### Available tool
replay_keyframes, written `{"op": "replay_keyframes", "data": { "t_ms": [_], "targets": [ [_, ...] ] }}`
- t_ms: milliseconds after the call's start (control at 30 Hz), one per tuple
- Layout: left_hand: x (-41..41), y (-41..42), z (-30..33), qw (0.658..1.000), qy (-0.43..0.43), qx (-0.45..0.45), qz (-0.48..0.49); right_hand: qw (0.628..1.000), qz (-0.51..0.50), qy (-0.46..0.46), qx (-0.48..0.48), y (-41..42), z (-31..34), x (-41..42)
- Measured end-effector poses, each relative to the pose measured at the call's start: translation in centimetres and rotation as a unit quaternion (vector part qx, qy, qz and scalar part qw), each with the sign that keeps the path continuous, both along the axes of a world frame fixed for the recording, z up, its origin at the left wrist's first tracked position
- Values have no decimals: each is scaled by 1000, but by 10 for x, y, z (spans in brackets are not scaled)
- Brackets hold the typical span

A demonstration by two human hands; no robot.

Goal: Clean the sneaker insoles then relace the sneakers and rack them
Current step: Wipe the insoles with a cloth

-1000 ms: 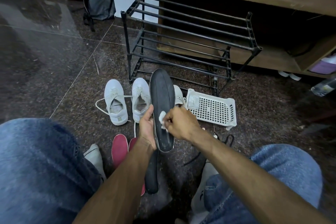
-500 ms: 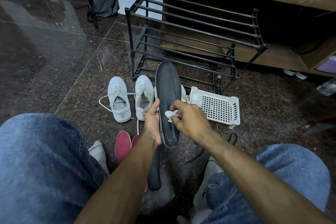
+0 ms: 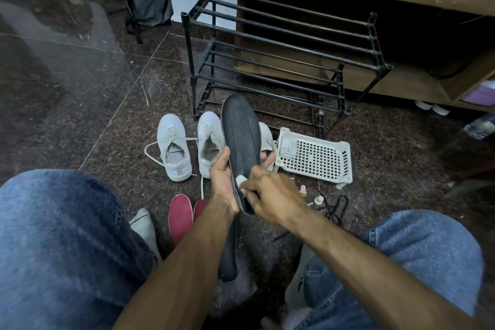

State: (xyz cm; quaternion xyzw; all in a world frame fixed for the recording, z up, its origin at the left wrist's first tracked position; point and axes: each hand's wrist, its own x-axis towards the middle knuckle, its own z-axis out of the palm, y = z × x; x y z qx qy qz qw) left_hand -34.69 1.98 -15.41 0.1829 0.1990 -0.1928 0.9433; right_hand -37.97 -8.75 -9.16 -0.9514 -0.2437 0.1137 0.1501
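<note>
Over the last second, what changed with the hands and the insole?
The right hand slid its white wipe down the black insole toward the heel end, nearer the person. Nothing was picked up or let go. The left hand still grips the insole's edge; the white sneakers, basket and shoe rack stayed put.

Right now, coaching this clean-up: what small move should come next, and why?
Probably draw the white wipe toward the toe. The right hand pinches it near the black insole's heel end, the left hand steadies the edge, and the forepart looks dusty.
</note>
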Motion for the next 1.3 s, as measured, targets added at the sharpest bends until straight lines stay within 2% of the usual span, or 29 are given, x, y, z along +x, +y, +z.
{"op": "replay_keyframes", "data": {
  "t_ms": [167, 300, 433, 667, 867, 967, 1033, 1167, 1233, 1300],
  "targets": [
    [-2, -3, 2, 1000, -2, 25, 4, 995, -75, -72, -8, 6, 4, 32],
    [-3, 5, -3, 1000, -2, -5, 9, 998, -52, -30, 17, 10, -1, 10],
    [-4, 6, -8, 1000, -3, -18, 8, 1000, 7, 4, -28, 2, 3, -13],
    [-8, -3, 0, 998, 5, 52, -25, 991, -83, -51, -91, -11, -3, 25],
    [-4, 2, -1, 1000, -4, -4, 5, 997, -7, 32, -64, -14, -6, -3],
    [-2, -1, 3, 1000, -8, -14, -19, 995, -36, 85, -39, -23, 0, 2],
    [2, -3, 5, 999, 3, 1, -51, 980, -104, 168, 41, -26, 4, 12],
    [9, 3, 11, 996, 13, 47, -79, 894, -230, 333, 191, -26, 14, 18],
    [9, 7, 12, 996, 9, 49, -76, 865, -264, 364, 221, -26, 16, 18],
    [8, 8, 10, 996, 7, 50, -78, 858, -280, 358, 240, -23, 16, 17]
  ]
}}
